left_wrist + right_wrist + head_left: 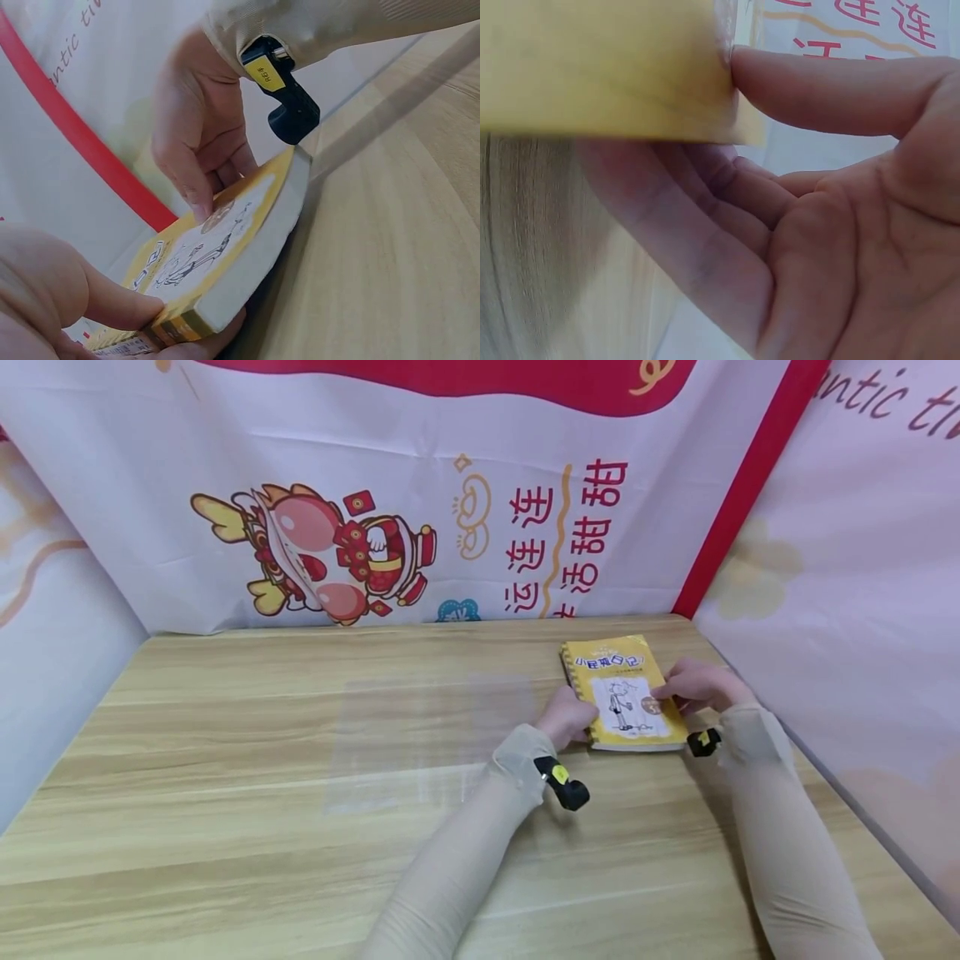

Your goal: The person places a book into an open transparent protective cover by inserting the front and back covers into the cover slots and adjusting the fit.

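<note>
A thick paperback book [624, 702] with a yellow cover, a line-drawn figure and a striped spine is at the right side of the table. My left hand [567, 717] grips its spine side, thumb on the cover and fingers underneath, as the left wrist view shows. On the opposite edge, my right hand [703, 685] holds it with the thumb on top and the other fingers below. The book [251, 262] looks tilted in the left wrist view. In the right wrist view, the yellow cover [600, 71] hides some fingertips of the right hand [817, 210].
A clear plastic sheet [427, 739] lies flat on the wooden table [187, 827], left of the book. A printed cloth [420, 435] hangs behind the table's back edge, and another white cloth [847, 635] borders the right side. Both wrists wear black camera mounts.
</note>
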`<state>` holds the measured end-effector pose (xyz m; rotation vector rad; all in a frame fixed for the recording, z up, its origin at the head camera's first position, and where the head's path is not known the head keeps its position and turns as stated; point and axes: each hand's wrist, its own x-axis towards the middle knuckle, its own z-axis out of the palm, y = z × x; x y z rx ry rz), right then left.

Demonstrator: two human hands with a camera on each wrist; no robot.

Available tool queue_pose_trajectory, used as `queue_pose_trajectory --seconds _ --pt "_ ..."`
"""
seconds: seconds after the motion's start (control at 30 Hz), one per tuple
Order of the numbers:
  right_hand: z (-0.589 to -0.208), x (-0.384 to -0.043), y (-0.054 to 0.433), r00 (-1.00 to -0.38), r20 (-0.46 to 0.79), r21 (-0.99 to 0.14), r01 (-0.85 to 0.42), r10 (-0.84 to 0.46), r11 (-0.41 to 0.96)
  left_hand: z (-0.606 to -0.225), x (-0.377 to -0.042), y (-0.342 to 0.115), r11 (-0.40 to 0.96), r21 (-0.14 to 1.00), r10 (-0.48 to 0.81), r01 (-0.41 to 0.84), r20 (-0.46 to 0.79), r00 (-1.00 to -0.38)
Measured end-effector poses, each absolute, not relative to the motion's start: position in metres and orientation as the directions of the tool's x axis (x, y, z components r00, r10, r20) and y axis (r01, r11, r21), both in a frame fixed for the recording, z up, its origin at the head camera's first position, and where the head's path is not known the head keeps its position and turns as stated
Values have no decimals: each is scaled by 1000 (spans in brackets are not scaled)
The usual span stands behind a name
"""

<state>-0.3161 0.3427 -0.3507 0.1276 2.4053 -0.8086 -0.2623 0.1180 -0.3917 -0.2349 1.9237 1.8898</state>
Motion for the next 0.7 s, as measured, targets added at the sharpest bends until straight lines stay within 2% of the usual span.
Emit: queue_pose_trajectory --seconds 0.3,0.7 --pt "-349 -316 340 -821 -562 -540 274 -99 796 -393 -264 115 -5 923 186 -385 -377 -907" --pt "-346 -313 338 -827 -555 -556 285 -93 781 -392 -266 115 -14 922 160 -386 -379 -912"
